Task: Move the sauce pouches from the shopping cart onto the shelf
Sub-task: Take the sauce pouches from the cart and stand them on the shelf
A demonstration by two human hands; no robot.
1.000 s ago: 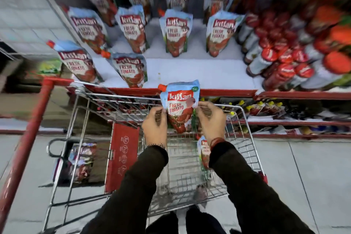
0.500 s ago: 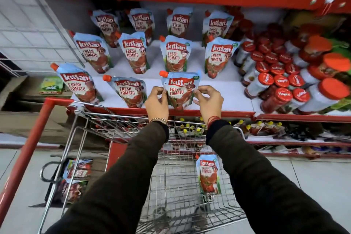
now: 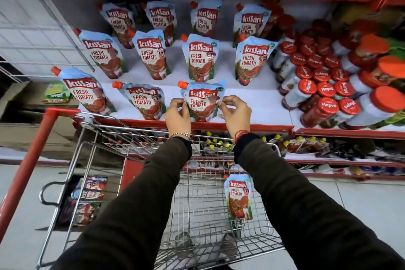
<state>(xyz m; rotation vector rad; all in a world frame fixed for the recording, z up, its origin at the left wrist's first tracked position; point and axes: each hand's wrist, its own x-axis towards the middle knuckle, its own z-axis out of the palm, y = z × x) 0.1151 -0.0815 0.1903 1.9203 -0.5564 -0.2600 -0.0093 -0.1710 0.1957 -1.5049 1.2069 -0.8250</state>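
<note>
Blue-and-red spouted sauce pouch (image 3: pixel 202 103) upright at white shelf (image 3: pixel 258 103) front edge, between both hands: left hand (image 3: pixel 178 114) pinches its left edge, right hand (image 3: pixel 235 114) its right edge.

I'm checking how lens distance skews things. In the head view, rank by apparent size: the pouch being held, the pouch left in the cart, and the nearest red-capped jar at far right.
1. Red-capped jar, looks largest.
2. and 3. Held pouch and cart pouch look alike; both hands partly cover the held one, so no ranking.
</note>
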